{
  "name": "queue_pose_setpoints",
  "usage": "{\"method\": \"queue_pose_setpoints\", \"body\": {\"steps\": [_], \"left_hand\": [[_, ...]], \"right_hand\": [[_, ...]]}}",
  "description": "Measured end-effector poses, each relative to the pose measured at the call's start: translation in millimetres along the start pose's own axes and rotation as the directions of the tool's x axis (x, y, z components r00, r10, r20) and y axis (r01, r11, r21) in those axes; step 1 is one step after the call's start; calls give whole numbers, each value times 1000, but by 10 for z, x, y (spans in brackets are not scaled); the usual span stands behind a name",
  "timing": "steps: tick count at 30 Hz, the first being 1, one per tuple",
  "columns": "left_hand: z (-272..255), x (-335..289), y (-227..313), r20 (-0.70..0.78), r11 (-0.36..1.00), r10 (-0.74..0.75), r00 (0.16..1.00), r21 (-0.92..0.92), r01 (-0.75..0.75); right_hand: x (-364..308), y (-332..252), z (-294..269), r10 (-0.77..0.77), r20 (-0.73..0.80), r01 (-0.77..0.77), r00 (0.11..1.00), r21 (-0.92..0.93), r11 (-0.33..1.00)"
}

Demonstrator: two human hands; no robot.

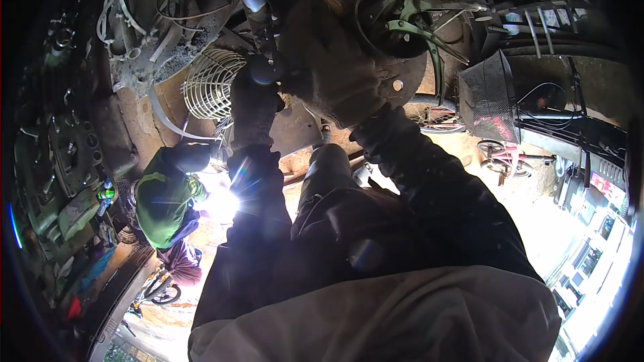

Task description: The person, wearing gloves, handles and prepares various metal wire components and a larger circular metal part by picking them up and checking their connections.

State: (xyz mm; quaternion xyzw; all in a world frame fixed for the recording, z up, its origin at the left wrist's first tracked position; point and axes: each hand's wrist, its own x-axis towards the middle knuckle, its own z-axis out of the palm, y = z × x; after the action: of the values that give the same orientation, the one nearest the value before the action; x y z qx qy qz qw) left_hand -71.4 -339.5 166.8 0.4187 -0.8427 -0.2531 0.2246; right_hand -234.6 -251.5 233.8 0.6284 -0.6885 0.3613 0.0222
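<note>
Two gloved hands are held side by side at a dark, rounded metal plate [412, 75].
The plate is seen beyond the lap, its lower right edge left bare near a small hole. The brown-gloved right hand [339, 80] is laid back-up over its left part; the dark-gloved left hand [253, 104] is held just beside, near a pale wire cage [209, 84]. Finger opening and grip cannot be told in shadow. Green metal clamps [429, 30] are seen at the plate's upper right edge.
</note>
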Motion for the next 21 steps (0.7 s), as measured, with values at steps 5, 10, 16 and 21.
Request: {"method": "queue_pose_setpoints", "body": {"steps": [5, 10, 16, 21], "left_hand": [[39, -99, 76, 60, 826, -250, 966, -508, 245], [293, -422, -181, -140, 984, 146, 979, -85, -158], [615, -350, 234, -54, -20, -559, 828, -997, -78], [531, -168, 367, 70, -584, -301, 951, -802, -126]], "right_hand": [[-3, 35, 30, -61, 21, 62, 998, -46, 997], [3, -1, -2, -47, 61, 55, 997, -139, 989], [-19, 6, 12, -2, 109, 17, 994, -131, 991], [-33, 47, 58, -33, 94, 47, 995, -154, 987]]}}
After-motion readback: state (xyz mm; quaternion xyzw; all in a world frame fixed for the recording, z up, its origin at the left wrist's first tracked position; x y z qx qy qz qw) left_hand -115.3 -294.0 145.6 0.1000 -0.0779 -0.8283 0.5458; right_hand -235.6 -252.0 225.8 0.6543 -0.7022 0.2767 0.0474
